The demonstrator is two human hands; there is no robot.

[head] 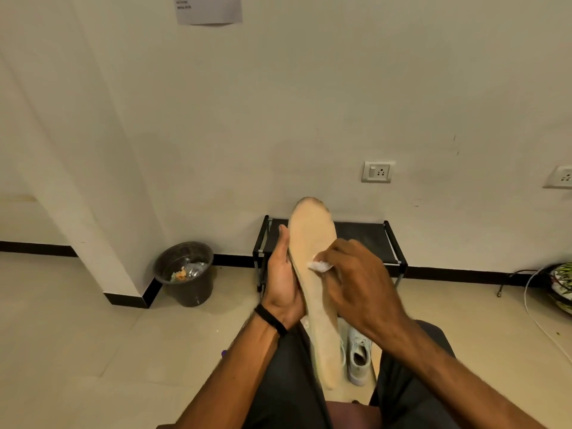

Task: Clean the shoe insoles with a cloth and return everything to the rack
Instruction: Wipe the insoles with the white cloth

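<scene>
Left hand (pixel 283 283) gripping insole (pixel 312 267) edge, right hand (pixel 356 280) pressing cloth (pixel 320 266) mid-insole

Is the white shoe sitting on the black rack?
No, the white shoe stands on the floor between the person's legs, while the rack sits by the wall.

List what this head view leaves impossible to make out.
- Cloth: mostly hidden under the right hand.
- Insole underside: faces away, held by the left hand.
- Wall notice: cut by the top edge, print too small.
- Rack: lower shelves hidden behind both hands.
</scene>
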